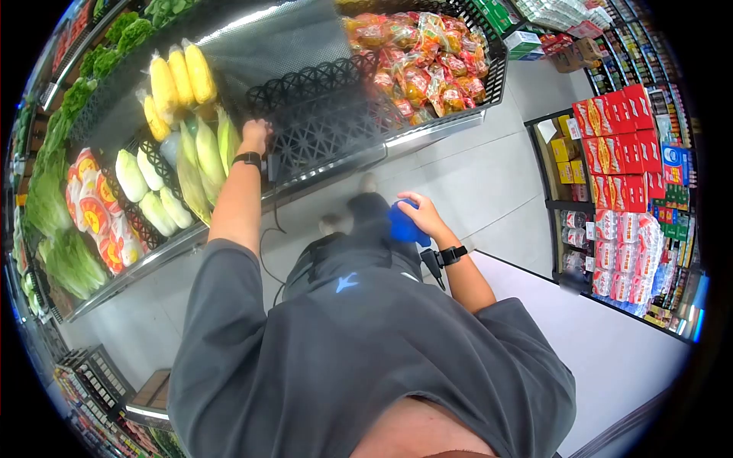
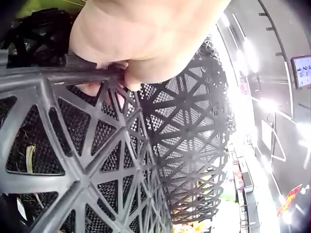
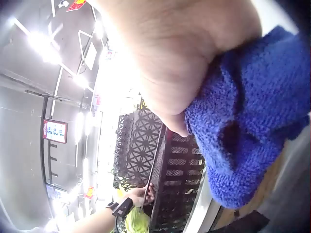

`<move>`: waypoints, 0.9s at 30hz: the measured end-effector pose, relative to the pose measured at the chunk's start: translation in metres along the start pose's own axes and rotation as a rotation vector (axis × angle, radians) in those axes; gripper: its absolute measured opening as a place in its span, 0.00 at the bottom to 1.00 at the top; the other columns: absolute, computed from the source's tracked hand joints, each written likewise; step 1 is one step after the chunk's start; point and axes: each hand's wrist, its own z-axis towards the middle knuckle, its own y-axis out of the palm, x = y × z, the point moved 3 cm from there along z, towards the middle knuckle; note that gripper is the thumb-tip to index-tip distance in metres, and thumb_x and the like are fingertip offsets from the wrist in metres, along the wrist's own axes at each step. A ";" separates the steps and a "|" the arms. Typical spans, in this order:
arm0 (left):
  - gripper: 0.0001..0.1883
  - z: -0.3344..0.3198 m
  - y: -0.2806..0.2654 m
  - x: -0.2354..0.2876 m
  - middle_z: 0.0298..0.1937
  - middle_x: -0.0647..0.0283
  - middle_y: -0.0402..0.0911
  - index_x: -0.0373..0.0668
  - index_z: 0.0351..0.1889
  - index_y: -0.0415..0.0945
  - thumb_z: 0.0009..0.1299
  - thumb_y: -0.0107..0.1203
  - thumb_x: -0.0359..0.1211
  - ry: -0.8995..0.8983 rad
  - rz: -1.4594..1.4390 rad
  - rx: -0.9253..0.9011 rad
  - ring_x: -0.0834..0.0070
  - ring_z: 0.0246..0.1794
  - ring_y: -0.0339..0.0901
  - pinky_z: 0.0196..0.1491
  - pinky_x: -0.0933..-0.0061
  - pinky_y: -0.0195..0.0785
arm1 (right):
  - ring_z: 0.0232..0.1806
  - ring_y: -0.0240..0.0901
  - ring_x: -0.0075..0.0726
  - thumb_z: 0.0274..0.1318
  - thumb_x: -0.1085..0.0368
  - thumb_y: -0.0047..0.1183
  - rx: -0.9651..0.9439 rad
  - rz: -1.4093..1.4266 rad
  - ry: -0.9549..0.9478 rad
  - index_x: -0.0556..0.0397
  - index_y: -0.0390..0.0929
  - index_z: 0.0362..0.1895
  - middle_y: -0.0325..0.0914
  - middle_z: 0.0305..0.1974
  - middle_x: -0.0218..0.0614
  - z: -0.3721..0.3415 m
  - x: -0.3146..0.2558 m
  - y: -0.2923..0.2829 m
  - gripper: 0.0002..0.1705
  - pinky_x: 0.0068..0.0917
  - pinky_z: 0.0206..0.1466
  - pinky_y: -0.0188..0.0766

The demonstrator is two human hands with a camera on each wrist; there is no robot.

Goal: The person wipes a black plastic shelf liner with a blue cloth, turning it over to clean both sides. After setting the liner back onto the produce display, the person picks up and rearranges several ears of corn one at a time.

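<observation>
My left hand [image 1: 256, 137] is at the near edge of the produce stand, beside the corn in husks [image 1: 208, 156]. In the left wrist view, its fingers curl over the top bar of a black plastic lattice panel [image 2: 82, 177] and grip it. Part of the fingers shows through the lattice gaps. My right hand [image 1: 429, 216] holds a bunched blue cloth [image 3: 252, 111] in front of my right leg, away from the stand. The cloth's fuzzy towel weave shows close up in the right wrist view, where it hangs below the palm.
Peeled yellow corn [image 1: 182, 76], pale green vegetables [image 1: 145, 183] and bagged produce [image 1: 99, 210] lie left on the stand. Red-wrapped bagged fruit [image 1: 427, 65] fills its right end. A white surface [image 1: 557, 328] and stacked red boxes [image 1: 617, 149] stand to my right. A cable [image 1: 263, 252] hangs near my legs.
</observation>
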 end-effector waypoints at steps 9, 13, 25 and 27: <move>0.06 -0.074 -0.015 0.016 0.37 0.64 0.83 0.43 0.44 0.73 0.79 0.50 0.35 0.100 -0.344 -0.028 0.77 0.27 0.76 0.28 0.74 0.69 | 0.45 0.78 0.26 0.66 0.60 0.57 0.036 0.161 0.005 0.59 0.79 0.57 0.83 0.45 0.37 0.011 0.003 -0.012 0.20 0.25 0.49 0.75; 0.06 -0.118 -0.031 0.000 0.39 0.63 0.84 0.44 0.45 0.73 0.79 0.50 0.35 0.115 -0.440 -0.022 0.78 0.27 0.76 0.28 0.76 0.70 | 0.45 0.78 0.26 0.68 0.61 0.56 0.057 0.201 -0.007 0.61 0.77 0.58 0.83 0.45 0.37 0.035 0.000 -0.009 0.21 0.25 0.49 0.75; 0.07 -0.180 -0.024 -0.075 0.48 0.62 0.84 0.44 0.51 0.74 0.79 0.52 0.34 -0.053 -0.596 -0.094 0.75 0.39 0.81 0.42 0.71 0.77 | 0.31 0.69 0.16 0.72 0.56 0.51 0.040 0.411 0.105 0.49 0.77 0.39 0.74 0.30 0.22 0.085 -0.038 0.006 0.12 0.19 0.34 0.67; 0.08 -0.193 -0.020 -0.081 0.48 0.62 0.84 0.44 0.53 0.74 0.79 0.53 0.33 -0.074 -0.601 -0.119 0.73 0.41 0.82 0.45 0.71 0.78 | 0.30 0.68 0.16 0.71 0.58 0.51 0.059 0.418 0.116 0.48 0.78 0.38 0.74 0.30 0.22 0.091 -0.026 0.001 0.10 0.19 0.34 0.66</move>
